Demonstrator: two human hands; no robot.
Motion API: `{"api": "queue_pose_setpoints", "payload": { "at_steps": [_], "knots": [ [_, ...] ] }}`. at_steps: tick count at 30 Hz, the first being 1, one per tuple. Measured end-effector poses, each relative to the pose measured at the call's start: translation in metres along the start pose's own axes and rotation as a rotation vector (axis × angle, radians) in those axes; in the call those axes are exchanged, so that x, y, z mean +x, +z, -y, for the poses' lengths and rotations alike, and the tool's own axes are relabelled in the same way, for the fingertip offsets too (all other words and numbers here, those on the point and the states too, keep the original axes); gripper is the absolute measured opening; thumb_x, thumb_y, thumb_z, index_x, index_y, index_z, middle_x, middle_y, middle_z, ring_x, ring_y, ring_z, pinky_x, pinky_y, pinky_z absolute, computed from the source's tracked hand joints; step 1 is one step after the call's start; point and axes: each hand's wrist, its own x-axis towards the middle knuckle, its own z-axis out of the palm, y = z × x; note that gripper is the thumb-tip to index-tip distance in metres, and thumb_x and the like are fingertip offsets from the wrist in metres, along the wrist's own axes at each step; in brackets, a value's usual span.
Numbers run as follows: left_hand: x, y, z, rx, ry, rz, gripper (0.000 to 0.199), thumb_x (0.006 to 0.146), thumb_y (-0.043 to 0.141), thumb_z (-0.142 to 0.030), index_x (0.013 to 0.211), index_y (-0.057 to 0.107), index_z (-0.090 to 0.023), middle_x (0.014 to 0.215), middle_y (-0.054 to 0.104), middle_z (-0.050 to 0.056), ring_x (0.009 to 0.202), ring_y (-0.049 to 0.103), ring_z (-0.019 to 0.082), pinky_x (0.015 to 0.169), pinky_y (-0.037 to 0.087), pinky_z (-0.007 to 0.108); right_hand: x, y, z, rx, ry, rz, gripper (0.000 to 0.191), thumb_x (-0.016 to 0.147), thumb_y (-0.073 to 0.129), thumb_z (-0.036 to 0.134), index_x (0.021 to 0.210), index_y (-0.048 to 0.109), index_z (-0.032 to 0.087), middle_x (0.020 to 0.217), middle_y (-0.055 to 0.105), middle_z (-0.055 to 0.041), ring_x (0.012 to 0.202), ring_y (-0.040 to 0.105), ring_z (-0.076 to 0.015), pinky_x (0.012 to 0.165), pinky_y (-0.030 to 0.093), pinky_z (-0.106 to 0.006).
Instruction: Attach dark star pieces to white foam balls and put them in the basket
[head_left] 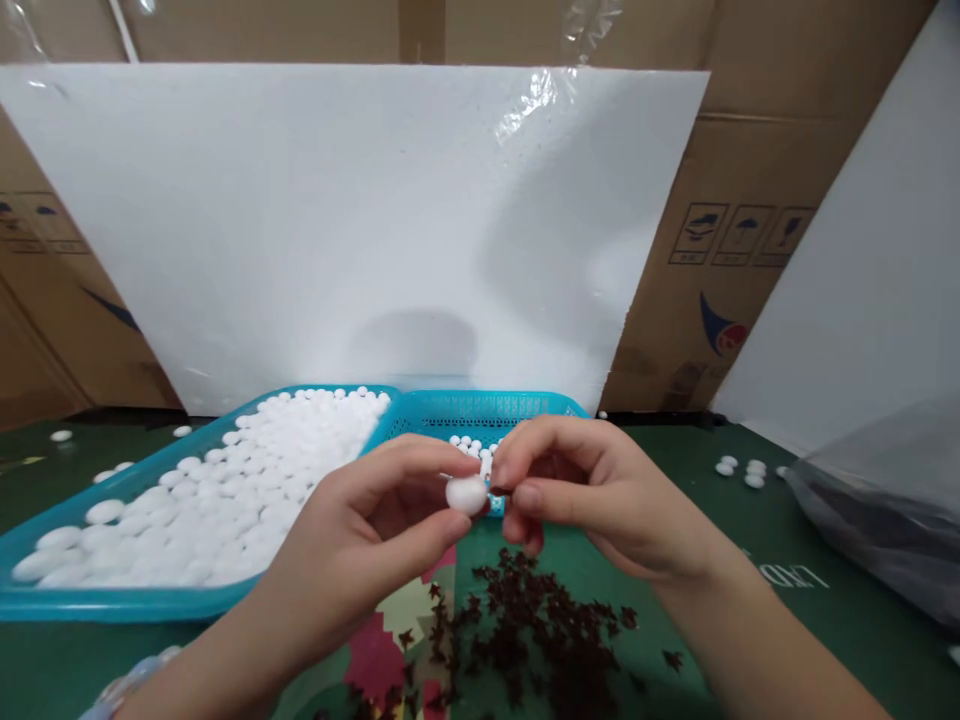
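A smooth white foam ball (466, 494) is pinched between the thumb and fingers of my left hand (375, 520). Close on its right, my right hand (577, 490) is closed, thumb against fingertips, and a small dark brown piece (499, 490) just shows at the tips, by the ball. Most of that piece is hidden. Below both hands, a loose heap of dark brown star-shaped pieces (540, 630) lies on the green table surface. Behind the hands stands a blue perforated basket (495, 405) with some white balls (469, 443) in it.
At the left, a blue tray (112, 604) is filled with white balls (225, 500). Several stray balls (754, 480) lie at the right, near a clear plastic bag (892, 500). A white board (337, 220) leans against cardboard boxes (750, 170) at the back.
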Motion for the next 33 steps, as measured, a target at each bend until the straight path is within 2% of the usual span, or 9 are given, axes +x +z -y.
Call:
{"api": "queue_pose_setpoints", "payload": {
  "at_steps": [3,7,11,16,22,28,33],
  "knots": [
    [-0.002,-0.001,0.001,-0.044,0.047,-0.018,0.014,0.058,0.051,-0.015,0.065,0.057,-0.026,0.07,0.055,-0.004,0.056,0.049,0.007,0.05,0.044,0.015,0.005,0.002,-0.005,0.126,0.005,0.014,0.004,0.061,0.053,0.01,0.061,0.051,0.013,0.05,0.05,0.0048,0.043,0.05,-0.0014,0.041,0.042,-0.008],
    [-0.004,-0.002,0.002,-0.046,0.054,0.029,0.016,0.064,0.048,-0.018,0.069,0.057,-0.029,0.074,0.056,-0.006,0.063,0.049,0.007,0.055,0.044,0.014,0.007,0.006,-0.01,0.249,-0.016,0.028,0.005,0.06,0.056,0.011,0.06,0.052,0.014,0.048,0.051,0.006,0.041,0.05,-0.0005,0.04,0.042,-0.007],
    [-0.004,-0.004,0.004,-0.012,0.021,0.019,0.016,0.064,0.048,-0.024,0.075,0.058,-0.031,0.077,0.057,-0.004,0.062,0.05,0.01,0.05,0.044,0.018,0.008,0.009,-0.015,0.314,-0.08,0.056,0.005,0.06,0.056,0.011,0.06,0.052,0.015,0.05,0.052,0.0071,0.044,0.052,-0.0006,0.043,0.043,-0.007],
    [-0.004,-0.005,0.002,0.034,0.043,-0.006,0.017,0.064,0.049,-0.023,0.074,0.058,-0.033,0.07,0.059,-0.006,0.057,0.049,0.009,0.045,0.041,0.016,0.008,0.013,-0.018,0.304,-0.191,-0.004,0.005,0.062,0.054,0.011,0.061,0.052,0.016,0.051,0.051,0.0075,0.048,0.054,-0.0013,0.047,0.045,-0.008],
    [-0.006,-0.006,0.001,0.052,0.042,-0.046,0.013,0.062,0.05,-0.028,0.069,0.059,-0.033,0.069,0.059,-0.005,0.055,0.049,0.009,0.043,0.041,0.015,0.005,0.016,-0.018,0.22,-0.243,-0.001,0.008,0.064,0.05,0.007,0.063,0.052,0.015,0.057,0.05,0.0067,0.053,0.055,-0.0017,0.05,0.045,-0.008],
    [-0.006,-0.006,-0.002,0.081,0.092,-0.086,0.018,0.061,0.051,-0.019,0.069,0.06,-0.033,0.066,0.058,-0.007,0.052,0.047,0.005,0.041,0.037,0.008,0.004,0.018,-0.02,0.157,-0.33,-0.017,0.011,0.065,0.048,0.006,0.063,0.053,0.015,0.057,0.048,0.0058,0.052,0.054,-0.002,0.05,0.045,-0.008],
    [-0.006,-0.005,-0.004,0.042,0.159,-0.035,0.019,0.063,0.05,-0.017,0.071,0.06,-0.031,0.065,0.057,-0.006,0.054,0.048,0.005,0.046,0.039,0.008,0.003,0.018,-0.023,0.131,-0.358,-0.014,0.012,0.067,0.049,0.008,0.068,0.055,0.018,0.06,0.049,0.0046,0.054,0.055,-0.0025,0.051,0.046,-0.009]
  ]
}}
